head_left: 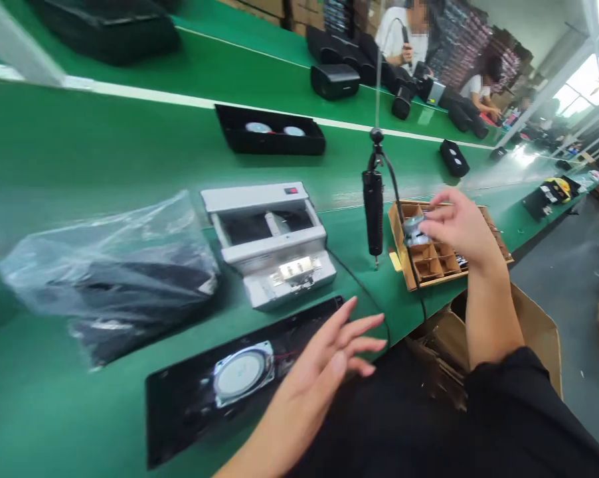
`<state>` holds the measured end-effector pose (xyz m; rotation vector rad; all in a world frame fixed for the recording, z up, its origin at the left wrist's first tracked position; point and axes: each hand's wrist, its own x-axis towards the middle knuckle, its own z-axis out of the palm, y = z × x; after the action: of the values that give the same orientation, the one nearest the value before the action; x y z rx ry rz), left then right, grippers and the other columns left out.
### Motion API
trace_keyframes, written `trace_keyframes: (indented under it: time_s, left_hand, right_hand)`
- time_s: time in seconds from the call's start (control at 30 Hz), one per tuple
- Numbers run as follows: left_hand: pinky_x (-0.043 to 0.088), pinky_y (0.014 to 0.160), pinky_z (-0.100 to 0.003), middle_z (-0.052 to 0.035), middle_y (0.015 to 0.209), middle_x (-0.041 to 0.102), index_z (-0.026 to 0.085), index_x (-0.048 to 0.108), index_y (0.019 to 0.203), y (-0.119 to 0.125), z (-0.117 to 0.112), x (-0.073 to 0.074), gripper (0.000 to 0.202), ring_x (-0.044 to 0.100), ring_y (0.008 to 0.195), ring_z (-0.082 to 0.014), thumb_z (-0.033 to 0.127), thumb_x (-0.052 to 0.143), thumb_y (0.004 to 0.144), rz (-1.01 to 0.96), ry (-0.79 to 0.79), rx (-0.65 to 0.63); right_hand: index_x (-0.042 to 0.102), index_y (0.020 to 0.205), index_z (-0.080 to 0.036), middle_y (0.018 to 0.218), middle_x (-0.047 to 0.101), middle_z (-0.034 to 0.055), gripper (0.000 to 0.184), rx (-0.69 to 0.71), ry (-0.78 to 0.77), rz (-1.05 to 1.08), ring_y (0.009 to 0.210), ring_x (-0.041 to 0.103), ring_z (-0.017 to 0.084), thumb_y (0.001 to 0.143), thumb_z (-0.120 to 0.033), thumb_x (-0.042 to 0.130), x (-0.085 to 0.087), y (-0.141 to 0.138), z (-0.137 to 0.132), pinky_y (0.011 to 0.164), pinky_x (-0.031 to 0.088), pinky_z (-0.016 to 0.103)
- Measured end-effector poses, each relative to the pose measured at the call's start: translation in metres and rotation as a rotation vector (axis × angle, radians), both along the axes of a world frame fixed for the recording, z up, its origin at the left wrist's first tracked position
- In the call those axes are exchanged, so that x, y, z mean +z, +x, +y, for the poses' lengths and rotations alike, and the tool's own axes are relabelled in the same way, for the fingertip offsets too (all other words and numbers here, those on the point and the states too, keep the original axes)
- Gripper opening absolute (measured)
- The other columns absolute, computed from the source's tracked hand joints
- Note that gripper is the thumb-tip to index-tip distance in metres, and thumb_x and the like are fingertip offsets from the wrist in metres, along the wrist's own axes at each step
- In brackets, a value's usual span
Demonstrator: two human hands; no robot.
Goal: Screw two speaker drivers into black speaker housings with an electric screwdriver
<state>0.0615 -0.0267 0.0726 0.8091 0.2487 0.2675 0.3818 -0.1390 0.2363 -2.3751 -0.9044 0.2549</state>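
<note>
My left hand (324, 358) hovers open, fingers spread, just above a black speaker panel (190, 405) on the green belt. A round speaker driver (241, 373) sits in that panel near my fingertips, not touching them. My right hand (461, 226) grips a small silver metal part (414, 231) over a brown cardboard compartment tray (429, 262). The fingers partly hide the part, so its exact kind is hard to tell. An electric screwdriver (373, 211) hangs on its cord between my hands, left of the tray.
A silver metal fixture (269, 245) and a plastic bag of black items (105, 279) lie left of my hands. Farther along stand a black tray with round drivers (269, 129) and black speaker boxes (334, 81). Co-workers (404, 40) sit beyond the belts. An open cardboard box (533, 325) stands below the edge.
</note>
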Motion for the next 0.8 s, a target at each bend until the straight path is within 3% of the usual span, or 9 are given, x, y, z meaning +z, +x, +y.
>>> trace_keyframes:
  time_s: [0.07,0.2,0.27,0.37,0.47,0.57,0.63,0.7,0.8]
  left_hand:
    - [0.075,0.099,-0.041,-0.0165,0.17,0.08,0.041,0.075,0.172,0.03,-0.025,0.014,0.073,0.086,0.13,-0.0322,0.075,0.089,0.109,-0.075,-0.203,-0.033]
    - [0.072,0.083,-0.028,-0.0079,0.123,0.09,0.03,0.088,0.147,0.04,-0.034,0.027,0.052,0.082,0.092,-0.0174,0.067,0.091,0.111,-0.108,-0.34,0.044]
    - [0.066,0.068,-0.023,-0.0065,0.108,0.087,0.023,0.088,0.142,0.025,-0.024,0.026,0.057,0.076,0.078,-0.0144,0.067,0.095,0.108,-0.07,-0.282,0.006]
    - [0.059,0.054,-0.02,-0.005,0.094,0.082,0.016,0.086,0.138,-0.003,-0.001,0.018,0.073,0.068,0.062,-0.0111,0.077,0.098,0.101,-0.001,-0.191,-0.29]
    - [0.056,0.051,-0.018,-0.0043,0.091,0.082,0.015,0.083,0.13,-0.024,0.013,0.006,0.072,0.065,0.057,-0.0102,0.079,0.096,0.101,0.018,-0.235,-0.541]
    - [0.056,0.052,-0.019,-0.0044,0.093,0.082,0.016,0.079,0.128,-0.039,0.012,-0.001,0.063,0.068,0.059,-0.0119,0.068,0.099,0.097,0.003,-0.347,-0.621]
    - [0.059,0.056,-0.023,-0.0038,0.095,0.083,0.018,0.073,0.148,-0.048,0.01,-0.001,0.078,0.071,0.062,-0.0148,0.064,0.098,0.09,-0.022,-0.385,-0.617]
    - [0.059,0.059,-0.026,-0.0014,0.095,0.083,0.021,0.057,0.173,-0.056,0.016,0.003,0.096,0.071,0.063,-0.0167,0.066,0.089,0.095,-0.01,-0.234,-0.517]
    - [0.06,0.069,-0.028,-0.0031,0.098,0.082,0.023,0.066,0.17,-0.062,0.036,0.014,0.061,0.072,0.075,-0.0183,0.052,0.067,0.116,0.191,0.538,-0.134]
  right_hand:
    - [0.072,0.134,-0.028,0.111,0.092,0.0051,0.041,0.142,0.077,0.012,0.089,0.085,0.021,0.101,-0.04,0.094,-0.021,-0.056,-0.008,0.083,0.073,0.037]
    - [0.079,0.12,-0.027,0.11,0.093,0.0036,0.027,0.356,0.17,0.046,0.061,0.066,0.011,0.101,-0.041,0.093,-0.052,-0.133,-0.033,0.066,0.063,0.031]
    - [0.08,0.131,-0.026,0.115,0.094,0.0046,0.033,0.48,0.192,0.053,0.057,0.062,0.009,0.106,-0.045,0.091,-0.055,-0.14,-0.044,0.061,0.061,0.028]
    - [0.079,0.149,-0.027,0.12,0.093,0.0061,0.041,0.819,0.154,0.072,0.075,0.078,0.012,0.114,-0.046,0.085,-0.054,-0.128,-0.051,0.072,0.068,0.026]
    - [0.08,0.153,-0.03,0.148,0.089,0.0126,0.035,1.1,0.087,0.043,0.095,0.084,0.012,0.119,-0.029,0.075,-0.056,-0.12,-0.044,0.087,0.071,0.025]
    - [0.081,0.148,-0.027,0.154,0.09,0.0113,0.029,1.254,0.196,0.035,0.11,0.088,0.012,0.121,-0.025,0.07,-0.064,-0.129,-0.031,0.094,0.071,0.023]
    - [0.082,0.142,-0.026,0.141,0.094,0.0073,0.023,1.291,0.284,0.055,0.108,0.089,0.011,0.12,-0.027,0.073,-0.069,-0.135,-0.024,0.093,0.069,0.02]
    - [0.085,0.139,-0.026,0.131,0.093,0.0064,0.023,1.267,0.3,0.07,0.101,0.087,0.01,0.117,-0.032,0.08,-0.073,-0.134,-0.018,0.085,0.067,0.021]
    - [0.088,0.136,-0.033,0.115,0.087,0.0051,0.043,1.011,0.456,0.224,0.097,0.083,0.018,0.102,-0.056,0.097,-0.082,-0.12,-0.011,0.08,0.069,0.029]
